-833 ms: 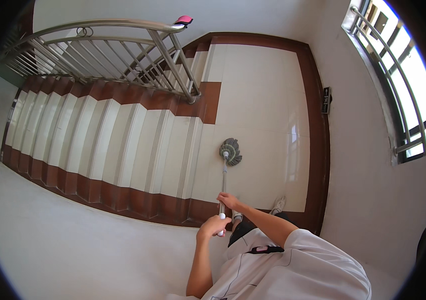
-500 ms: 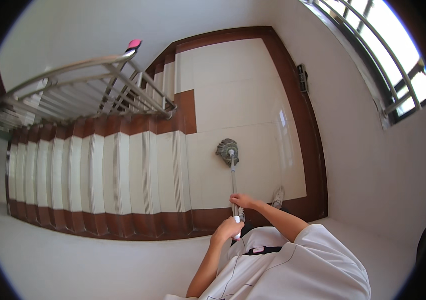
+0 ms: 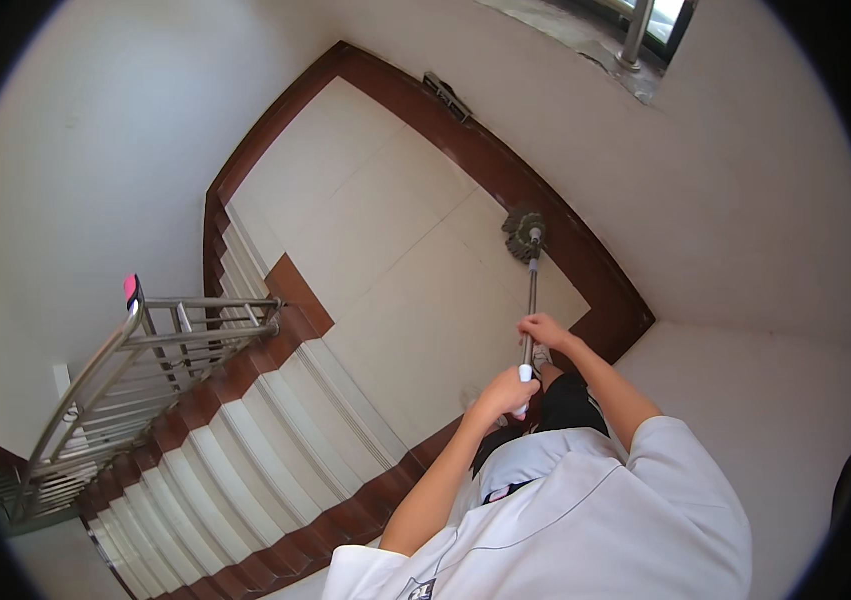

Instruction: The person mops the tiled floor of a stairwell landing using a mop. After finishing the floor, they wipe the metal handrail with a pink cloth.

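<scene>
A mop [image 3: 533, 290] with a metal pole stands out in front of me, both hands wrapped round it. My left hand [image 3: 508, 392] grips the white handle end, close to my body. Farther up the pole, my right hand [image 3: 545, 330] is closed on the metal shaft. The grey-green mop head [image 3: 524, 237] rests at the right side of the landing, where the pale floor tiles [image 3: 396, 200] meet the dark red-brown border [image 3: 571, 240].
A staircase [image 3: 256, 450] with pale treads goes down at the lower left, beside a metal railing [image 3: 136, 350] with a pink-topped post. Other steps [image 3: 246, 255] adjoin the landing's far left. A dark box-like fixture [image 3: 448, 98] sits low on the right wall, below a barred window [image 3: 636, 35].
My view has turned to the right. The mop head has shifted from the middle of the tiles to the border on the wall side. Both hands keep their hold.
</scene>
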The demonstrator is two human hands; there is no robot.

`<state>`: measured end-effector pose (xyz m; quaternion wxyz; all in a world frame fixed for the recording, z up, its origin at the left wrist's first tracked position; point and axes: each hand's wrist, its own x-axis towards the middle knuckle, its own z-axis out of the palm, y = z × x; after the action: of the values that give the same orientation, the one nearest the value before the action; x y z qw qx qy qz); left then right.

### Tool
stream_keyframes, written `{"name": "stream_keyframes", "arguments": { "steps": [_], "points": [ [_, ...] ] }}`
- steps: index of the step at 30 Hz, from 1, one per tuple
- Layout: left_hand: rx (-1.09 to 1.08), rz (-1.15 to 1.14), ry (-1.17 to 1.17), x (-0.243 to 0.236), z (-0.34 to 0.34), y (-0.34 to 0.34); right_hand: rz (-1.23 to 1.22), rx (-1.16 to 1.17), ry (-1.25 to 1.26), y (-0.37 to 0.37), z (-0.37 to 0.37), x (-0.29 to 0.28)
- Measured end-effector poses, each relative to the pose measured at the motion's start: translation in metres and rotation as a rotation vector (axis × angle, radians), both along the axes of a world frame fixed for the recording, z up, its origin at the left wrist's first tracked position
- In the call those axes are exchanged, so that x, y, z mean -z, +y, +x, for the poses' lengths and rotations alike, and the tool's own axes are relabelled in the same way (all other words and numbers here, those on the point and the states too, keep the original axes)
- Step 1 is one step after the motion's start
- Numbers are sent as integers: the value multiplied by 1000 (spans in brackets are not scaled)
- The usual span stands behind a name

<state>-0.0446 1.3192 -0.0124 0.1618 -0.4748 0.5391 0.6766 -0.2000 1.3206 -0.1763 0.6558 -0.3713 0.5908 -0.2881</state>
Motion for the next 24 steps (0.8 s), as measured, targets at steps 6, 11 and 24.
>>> {"name": "stream_keyframes", "arguments": {
  "steps": [6, 11, 24],
  "points": [
    [-444, 397, 136, -7, -30, -14, 26, 251, 56, -10, -43, 22],
    [-632, 509, 141, 29, 2, 37, 172, 371, 172, 10, -6, 46],
    [-847, 806, 359, 27, 249, 45, 324, 254, 121, 21, 234, 27]
  ]
}}
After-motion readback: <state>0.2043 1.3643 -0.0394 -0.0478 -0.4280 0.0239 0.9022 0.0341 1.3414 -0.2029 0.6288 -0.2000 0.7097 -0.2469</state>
